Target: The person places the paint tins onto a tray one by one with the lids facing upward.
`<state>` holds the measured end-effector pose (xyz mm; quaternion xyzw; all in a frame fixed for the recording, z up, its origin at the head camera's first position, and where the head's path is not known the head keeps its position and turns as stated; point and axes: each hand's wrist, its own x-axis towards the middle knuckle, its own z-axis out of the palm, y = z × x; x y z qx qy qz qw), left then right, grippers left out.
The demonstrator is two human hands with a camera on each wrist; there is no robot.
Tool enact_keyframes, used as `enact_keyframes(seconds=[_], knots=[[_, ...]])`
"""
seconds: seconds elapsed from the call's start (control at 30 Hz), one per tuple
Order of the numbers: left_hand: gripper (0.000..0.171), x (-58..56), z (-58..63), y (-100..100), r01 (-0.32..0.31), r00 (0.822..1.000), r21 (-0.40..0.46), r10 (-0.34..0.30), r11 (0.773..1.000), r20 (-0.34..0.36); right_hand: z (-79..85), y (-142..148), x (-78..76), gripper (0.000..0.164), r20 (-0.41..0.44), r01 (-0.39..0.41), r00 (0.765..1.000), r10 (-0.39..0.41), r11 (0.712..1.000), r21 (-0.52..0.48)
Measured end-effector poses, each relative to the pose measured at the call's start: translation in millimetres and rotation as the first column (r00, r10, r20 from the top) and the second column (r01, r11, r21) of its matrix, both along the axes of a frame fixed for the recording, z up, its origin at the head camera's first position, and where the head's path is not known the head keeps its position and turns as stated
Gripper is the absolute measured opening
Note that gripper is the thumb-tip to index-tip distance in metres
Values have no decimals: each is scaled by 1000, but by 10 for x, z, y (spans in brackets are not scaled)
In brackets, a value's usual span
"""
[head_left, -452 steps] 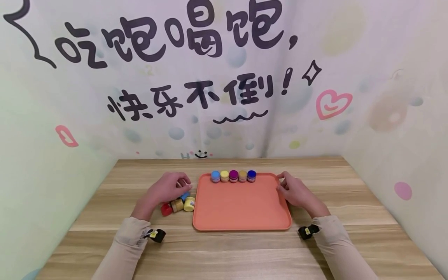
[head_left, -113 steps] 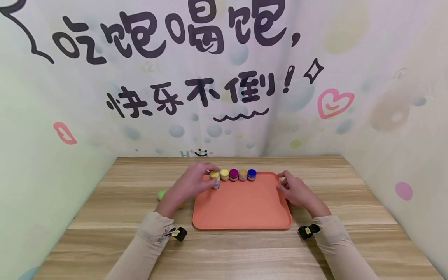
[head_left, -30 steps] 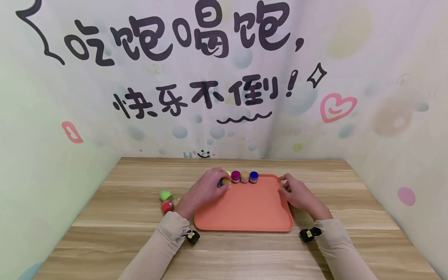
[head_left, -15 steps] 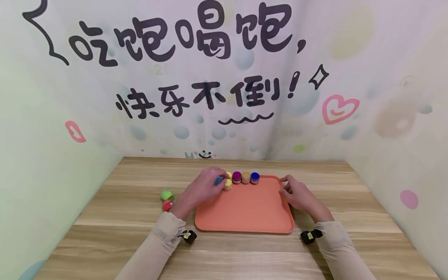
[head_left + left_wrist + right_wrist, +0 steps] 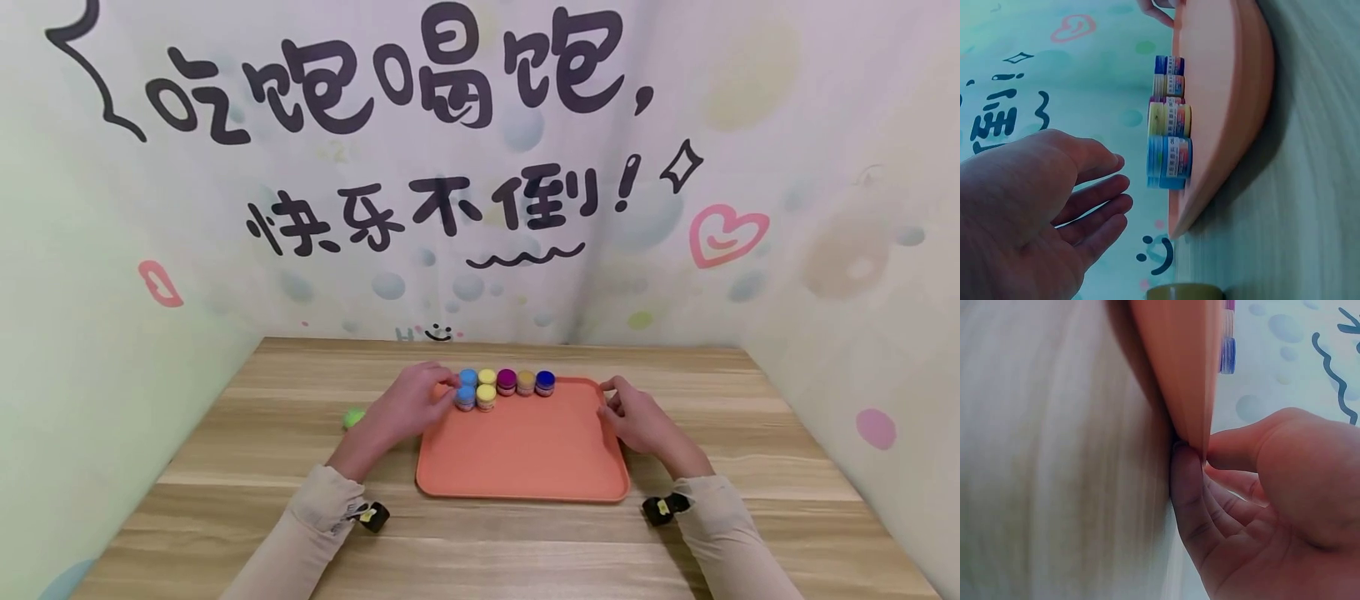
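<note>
Wood worktop [image 5: 525, 546]: seven jars [image 5: 486, 397] on tray [image 5: 521, 458] beside left hand [image 5: 407, 404], fingers loosely spread, empty; right hand [image 5: 636, 413] pinches tray; green jar [image 5: 352, 418], gold jar [image 5: 1185, 292] remain outside left hand.

- We count one tray [image 5: 525, 454]
- On it, seven: two light blue jars [image 5: 466, 398], two yellow jars [image 5: 486, 398], one purple jar [image 5: 507, 382], one tan jar [image 5: 526, 383], one dark blue jar [image 5: 545, 383]
- Off it, one green jar [image 5: 352, 418], one gold jar [image 5: 1185, 292]
- Two hands [image 5: 408, 404]
- One desk [image 5: 525, 550]
</note>
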<state>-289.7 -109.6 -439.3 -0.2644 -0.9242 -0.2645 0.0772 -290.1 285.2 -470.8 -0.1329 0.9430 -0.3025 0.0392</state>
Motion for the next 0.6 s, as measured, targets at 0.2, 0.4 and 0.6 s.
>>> enact_keyframes(seconds=[0.2,0.4,0.6], knots=[[19,41,17,-133,-11,999,12,11,1000,37,-2,-12,0,42,9,4,1000,-4,1000,-6],[16,55,-18,-262,-1,1000,-13,1,1000,19,11,-16,8,42,17,8,1000,-8,1000,-5],[13,92,-9,-421,9,1000,-58,-7,998,29,11,-8,7,42,20,11,1000,-11,1000,1]])
